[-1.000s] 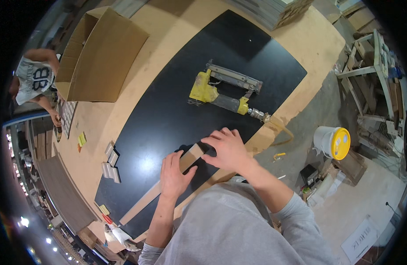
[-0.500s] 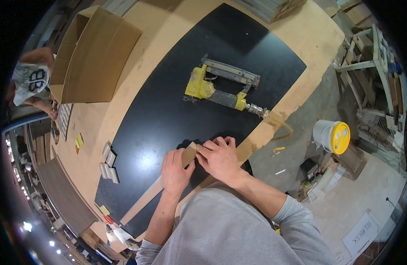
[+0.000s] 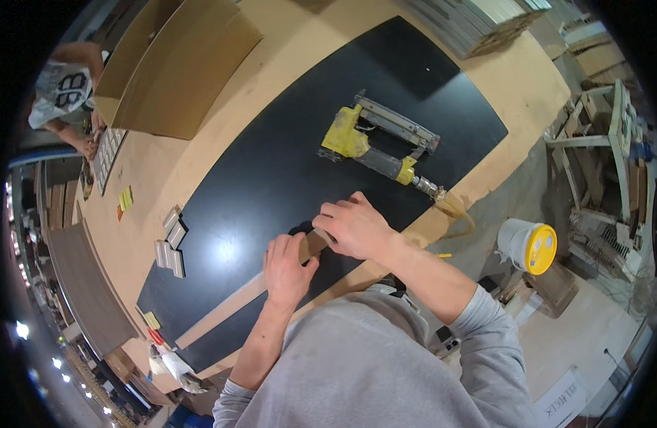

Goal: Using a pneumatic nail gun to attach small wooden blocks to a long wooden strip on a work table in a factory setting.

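A long, narrow wooden strip (image 3: 221, 312) lies slantwise over a curved black panel (image 3: 243, 185). My left hand (image 3: 287, 269) is closed round the strip near its upper end, thumb on the near side. My right hand (image 3: 353, 227) grips the strip's very end, and its fingers hide the tip. Beyond my hands a yellow and grey pneumatic nail gun (image 3: 377, 139) rests on its side on the panel, joined to a yellowish air hose (image 3: 462, 221).
Short grey strips of fasteners (image 3: 173, 239) sit at the panel's left edge, with a red-handled tool (image 3: 156, 337) nearer me. A cardboard box (image 3: 182, 71) stands at the far left, by another person (image 3: 64, 100). A yellow-lidded bucket (image 3: 528, 246) is on the floor at right.
My view has shifted and turned slightly. My right hand has closed further over the end of the strip, while my left hand keeps its hold.
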{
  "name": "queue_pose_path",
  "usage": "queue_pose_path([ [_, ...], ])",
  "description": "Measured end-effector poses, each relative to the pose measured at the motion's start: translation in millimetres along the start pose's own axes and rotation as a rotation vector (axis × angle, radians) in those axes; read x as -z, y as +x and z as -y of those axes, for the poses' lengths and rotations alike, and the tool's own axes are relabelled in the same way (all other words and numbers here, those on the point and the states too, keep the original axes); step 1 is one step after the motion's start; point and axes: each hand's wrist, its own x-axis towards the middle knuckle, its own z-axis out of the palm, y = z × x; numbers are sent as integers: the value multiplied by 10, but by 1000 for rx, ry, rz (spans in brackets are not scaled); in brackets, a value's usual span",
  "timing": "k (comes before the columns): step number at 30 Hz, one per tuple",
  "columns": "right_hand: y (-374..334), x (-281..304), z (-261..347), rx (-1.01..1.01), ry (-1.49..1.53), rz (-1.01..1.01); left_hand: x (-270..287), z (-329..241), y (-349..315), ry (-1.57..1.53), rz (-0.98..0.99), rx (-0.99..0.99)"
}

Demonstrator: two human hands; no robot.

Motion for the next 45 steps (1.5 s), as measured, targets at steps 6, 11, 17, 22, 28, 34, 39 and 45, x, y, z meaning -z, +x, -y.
queue_pose_path([
  [6,117,59,-17,118,-62,64,-30,22,-58,-8,-5,53],
  [11,153,78,-41,151,-78,73,-51,54,-67,-74,-1,79],
  [17,156,66,-59,169,-49,31,-126,172,-94,-219,-59,23],
  [22,143,71,-48,152,-20,29,-144,188,-101,-225,-58,2],
  [28,-91,-24,93,4,57,-54,-148,182,-110,-193,-50,8],
  [34,-433,-261,482,-409,230,-176,-186,203,-122,-187,-50,-11],
  [39,-443,-348,508,-457,270,-318,-212,169,-26,-183,-89,-15],
  [45,-491,-84,368,-438,316,-139,-153,164,-2,-130,-90,-43],
])
